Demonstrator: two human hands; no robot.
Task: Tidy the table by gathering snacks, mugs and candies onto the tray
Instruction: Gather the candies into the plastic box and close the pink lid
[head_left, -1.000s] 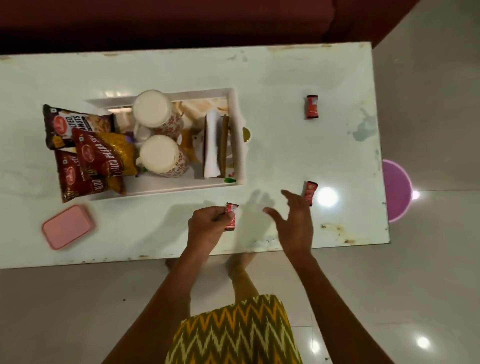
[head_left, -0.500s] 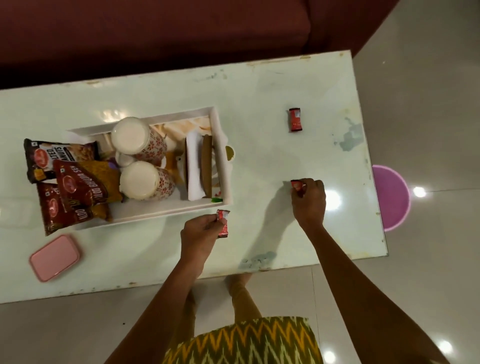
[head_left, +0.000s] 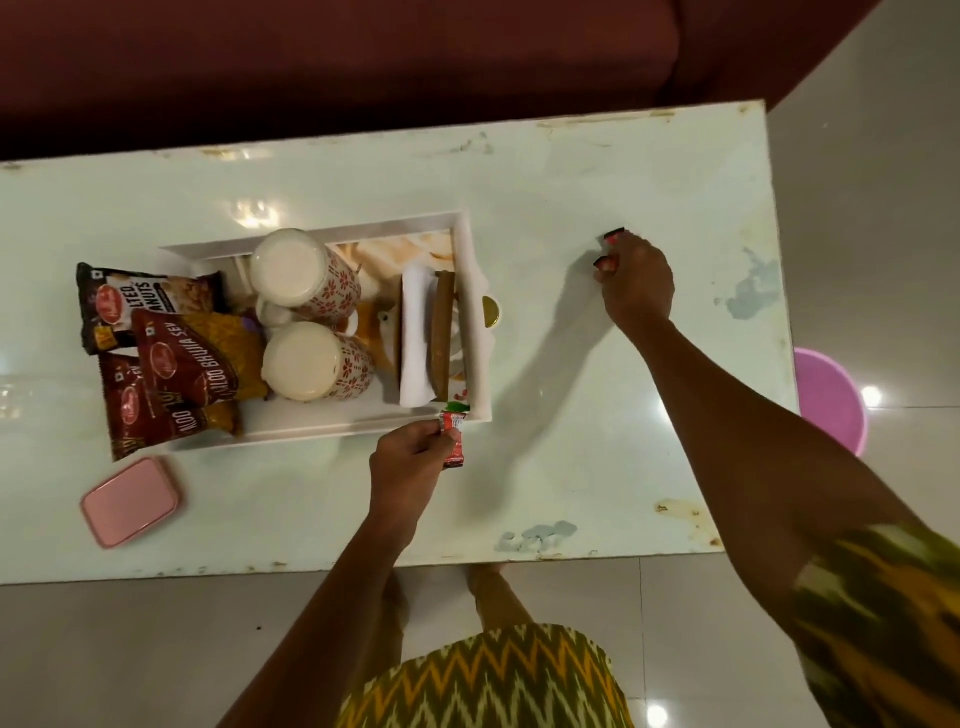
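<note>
A white tray (head_left: 475, 332) on the pale table (head_left: 571, 171) holds two patterned mugs (head_left: 304, 273) (head_left: 317, 361), several snack packets (head_left: 171, 353) and a folded white napkin (head_left: 415, 332). My left hand (head_left: 405, 467) pinches a red candy (head_left: 454, 436) just at the tray's front right corner. Far to the right of the tray, my right hand (head_left: 636, 286) is curled over the tabletop. A red candy (head_left: 605, 265) shows in its fingers, and another red candy (head_left: 614, 235) sits at its fingertips; the hand hides most of both.
A pink lidded box (head_left: 130, 501) lies on the table left of my left hand, near the front edge. A dark red sofa (head_left: 363, 62) runs along the far side. A pink tub (head_left: 831, 395) stands on the floor past the table's right end.
My right hand closed on the near red candy, then moved away from me to the far candy. My left hand carried its candy closer to the tray's front right corner.
</note>
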